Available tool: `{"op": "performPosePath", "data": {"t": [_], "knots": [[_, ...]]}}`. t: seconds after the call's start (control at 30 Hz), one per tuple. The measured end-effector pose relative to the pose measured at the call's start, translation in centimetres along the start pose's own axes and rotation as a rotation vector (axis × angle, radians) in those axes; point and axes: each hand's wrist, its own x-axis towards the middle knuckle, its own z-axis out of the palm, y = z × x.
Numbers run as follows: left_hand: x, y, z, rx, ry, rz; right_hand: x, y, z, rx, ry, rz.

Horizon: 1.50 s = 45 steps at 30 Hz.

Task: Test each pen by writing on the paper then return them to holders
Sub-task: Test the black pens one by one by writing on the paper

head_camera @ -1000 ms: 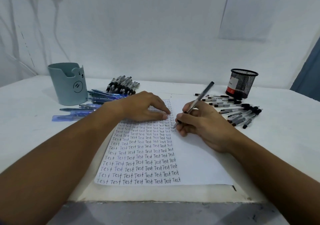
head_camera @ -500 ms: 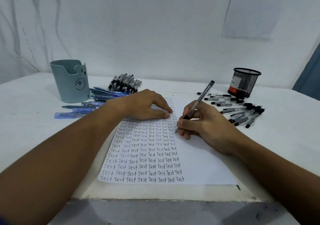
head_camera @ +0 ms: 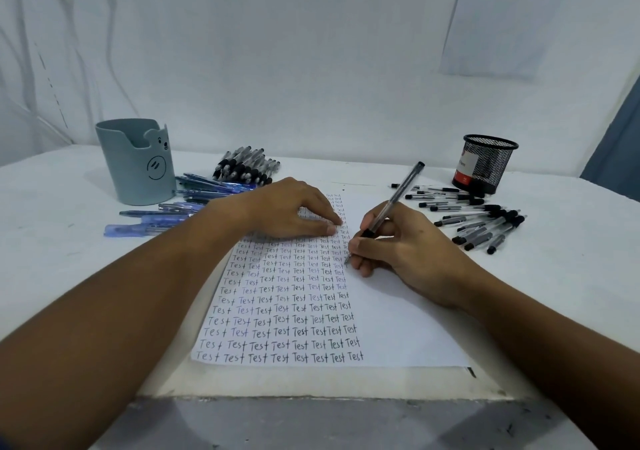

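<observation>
- Head view: caught the writing step, with the right hand [head_camera: 405,252] pinching a black pen [head_camera: 394,200], tip down on the paper [head_camera: 398,321] by the last column of "Test" words.
- Left hand [head_camera: 287,210] lay flat with straight fingers, pressing the paper down, close to the right hand but not touching.
- Next, probably: finish the word, lift the pen, drop it in a holder, pick a new one.
- Blue cup [head_camera: 136,162] at far left: inside hidden, blue pens [head_camera: 194,204] lying beside it.
- Black mesh cup [head_camera: 485,164] at far right looked empty, black pens [head_camera: 485,224] loose beside it.
- More black pens piled [head_camera: 246,167] behind the paper.
</observation>
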Motion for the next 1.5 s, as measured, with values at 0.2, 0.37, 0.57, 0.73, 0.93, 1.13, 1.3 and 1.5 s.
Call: {"op": "performPosePath", "data": {"t": [0.2,0.37,0.57,0.73,0.93,1.13,1.3,1.5], "knots": [[-0.12,0.06,-0.05,-0.012,0.001,-0.004,-0.01,-0.28,-0.13,0.083,0.021,0.022],[-0.11,0.15,-0.08,-0.01,-0.002,-0.005,-0.12,-0.26,-0.04,-0.017,-0.017,-0.021],[-0.08,0.16,-0.05,-0.007,0.0,-0.009,0.0,-0.21,-0.24,-0.001,-0.028,-0.002],[-0.05,-0.18,-0.01,-0.021,-0.003,-0.016,0.06,-0.08,-0.3,0.038,0.02,-0.002],[-0.05,-0.11,0.0,-0.014,-0.008,-0.011,0.13,-0.16,-0.28,0.025,0.0,0.005],[-0.07,-0.07,-0.06,-0.012,-0.005,-0.022,0.18,-0.12,-0.35,0.093,0.038,0.018],[0.0,-0.17,-0.06,-0.006,-0.01,-0.015,0.19,-0.04,-0.26,0.056,0.051,-0.001],[-0.04,-0.06,-0.04,0.002,-0.004,-0.019,0.32,0.3,-0.29,-0.031,0.05,-0.02]]}}
